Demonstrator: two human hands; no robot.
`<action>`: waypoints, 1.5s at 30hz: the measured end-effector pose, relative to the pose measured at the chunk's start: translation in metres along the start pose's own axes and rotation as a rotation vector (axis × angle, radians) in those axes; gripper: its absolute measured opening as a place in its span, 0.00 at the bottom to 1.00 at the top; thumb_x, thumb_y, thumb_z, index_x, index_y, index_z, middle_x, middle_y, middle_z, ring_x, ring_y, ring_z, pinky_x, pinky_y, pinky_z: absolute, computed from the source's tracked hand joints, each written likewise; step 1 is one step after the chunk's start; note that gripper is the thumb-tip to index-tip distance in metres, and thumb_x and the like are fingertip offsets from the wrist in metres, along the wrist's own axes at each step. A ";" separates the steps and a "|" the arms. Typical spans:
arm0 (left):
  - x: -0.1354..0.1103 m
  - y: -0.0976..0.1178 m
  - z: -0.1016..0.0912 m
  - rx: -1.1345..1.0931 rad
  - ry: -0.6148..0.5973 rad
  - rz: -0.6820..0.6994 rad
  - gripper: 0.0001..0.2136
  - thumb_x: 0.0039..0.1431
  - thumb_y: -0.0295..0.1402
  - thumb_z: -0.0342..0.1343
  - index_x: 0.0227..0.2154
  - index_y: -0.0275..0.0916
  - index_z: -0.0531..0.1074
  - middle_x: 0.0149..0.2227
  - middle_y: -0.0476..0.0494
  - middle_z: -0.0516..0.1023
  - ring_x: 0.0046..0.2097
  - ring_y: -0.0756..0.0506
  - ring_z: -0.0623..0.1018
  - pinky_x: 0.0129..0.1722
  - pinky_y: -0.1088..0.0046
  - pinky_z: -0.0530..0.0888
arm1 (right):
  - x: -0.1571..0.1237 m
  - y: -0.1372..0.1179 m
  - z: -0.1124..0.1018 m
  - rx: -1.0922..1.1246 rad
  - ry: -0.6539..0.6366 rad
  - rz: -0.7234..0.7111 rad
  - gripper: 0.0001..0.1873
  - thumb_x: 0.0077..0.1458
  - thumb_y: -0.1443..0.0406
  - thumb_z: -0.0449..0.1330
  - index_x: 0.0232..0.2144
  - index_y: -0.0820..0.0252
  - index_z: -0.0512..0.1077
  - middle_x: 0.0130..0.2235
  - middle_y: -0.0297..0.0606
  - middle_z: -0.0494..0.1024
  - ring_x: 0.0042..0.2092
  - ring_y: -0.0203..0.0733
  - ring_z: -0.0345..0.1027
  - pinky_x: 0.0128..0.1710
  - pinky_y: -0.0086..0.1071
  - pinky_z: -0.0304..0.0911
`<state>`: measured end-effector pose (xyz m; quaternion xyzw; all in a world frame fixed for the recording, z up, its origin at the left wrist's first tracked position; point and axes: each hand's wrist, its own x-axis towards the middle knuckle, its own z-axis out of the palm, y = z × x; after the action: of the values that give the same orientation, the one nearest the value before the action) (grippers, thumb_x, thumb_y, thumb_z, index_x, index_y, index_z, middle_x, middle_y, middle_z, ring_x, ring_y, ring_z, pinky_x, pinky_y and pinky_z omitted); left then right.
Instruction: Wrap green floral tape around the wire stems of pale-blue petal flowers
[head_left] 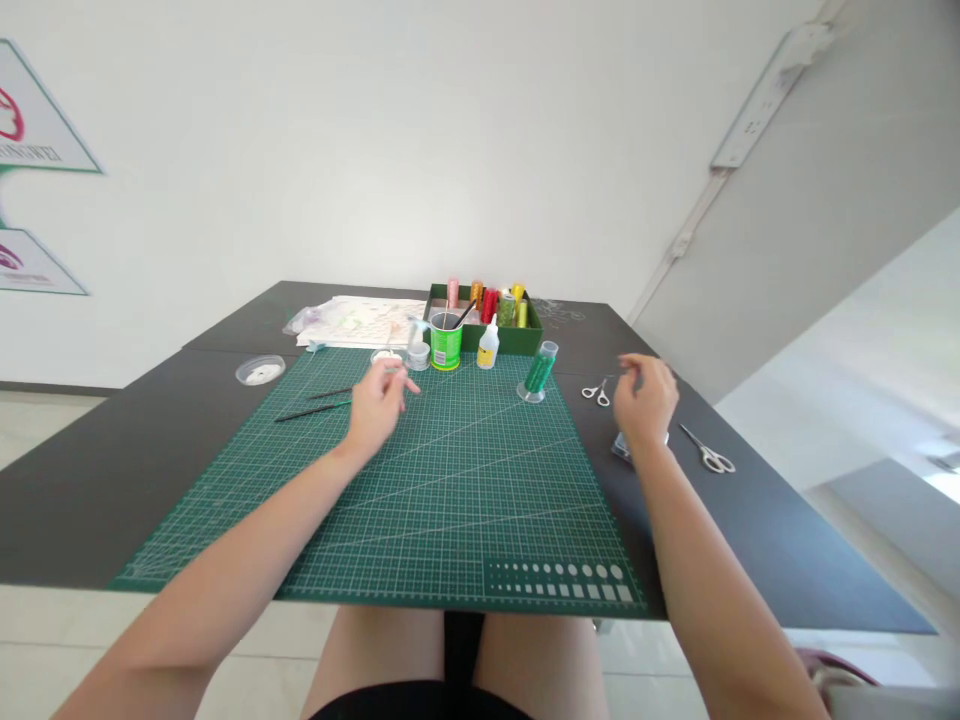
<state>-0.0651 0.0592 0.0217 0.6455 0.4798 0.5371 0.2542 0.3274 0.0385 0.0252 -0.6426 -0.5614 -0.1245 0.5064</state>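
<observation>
My left hand (pixel 377 402) is raised over the left part of the green cutting mat (pixel 450 480), its fingers loosely bent and apart. I make out nothing in it. Two thin black-handled tools (pixel 311 411) lie just left of it on the mat. My right hand (pixel 646 398) is over the dark table to the right of the mat, thumb and fingers pinched together. A faint thin line shows by its fingertips, too small to name. Below that hand, a small clear case (pixel 621 446) is partly covered. A spool of green thread (pixel 540 370) stands upright between the hands.
Small white scissors (pixel 596 392) and larger scissors (pixel 709 452) lie at right. Behind the mat stand a green tin (pixel 445 345), a glue bottle (pixel 488 345) and a green box (pixel 480 340) of thread spools. A shallow dish (pixel 260 370) and stained paper (pixel 360 322) are left.
</observation>
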 end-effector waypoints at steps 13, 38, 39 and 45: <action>-0.071 0.046 0.039 -0.159 -0.437 -0.038 0.09 0.68 0.40 0.51 0.40 0.42 0.72 0.24 0.52 0.81 0.21 0.50 0.73 0.24 0.74 0.68 | -0.097 -0.129 0.022 1.178 -1.160 0.290 0.22 0.64 0.58 0.59 0.58 0.50 0.72 0.52 0.41 0.79 0.49 0.46 0.73 0.56 0.47 0.68; -0.059 0.036 0.033 0.421 -0.487 0.092 0.09 0.72 0.39 0.52 0.45 0.48 0.77 0.33 0.59 0.85 0.33 0.48 0.82 0.32 0.74 0.65 | -0.079 -0.132 -0.001 0.698 -0.861 0.065 0.19 0.62 0.55 0.59 0.35 0.63 0.84 0.18 0.27 0.56 0.22 0.31 0.43 0.23 0.31 0.43; -0.059 0.037 0.033 0.448 -0.509 0.082 0.09 0.72 0.39 0.52 0.44 0.48 0.77 0.34 0.60 0.86 0.33 0.48 0.82 0.31 0.74 0.65 | -0.074 -0.131 -0.004 0.728 -0.866 0.093 0.20 0.61 0.54 0.60 0.35 0.64 0.85 0.18 0.27 0.57 0.22 0.31 0.42 0.23 0.31 0.42; -0.059 0.040 0.033 0.529 -0.688 0.098 0.06 0.70 0.34 0.55 0.37 0.45 0.77 0.33 0.60 0.86 0.35 0.47 0.83 0.33 0.74 0.66 | -0.055 -0.114 -0.011 0.816 -0.885 0.151 0.20 0.58 0.52 0.64 0.38 0.62 0.86 0.17 0.27 0.56 0.22 0.31 0.41 0.22 0.30 0.41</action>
<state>-0.0183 -0.0039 0.0189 0.8517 0.4572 0.1608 0.1994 0.2164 -0.0192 0.0480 -0.4255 -0.6737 0.4162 0.4380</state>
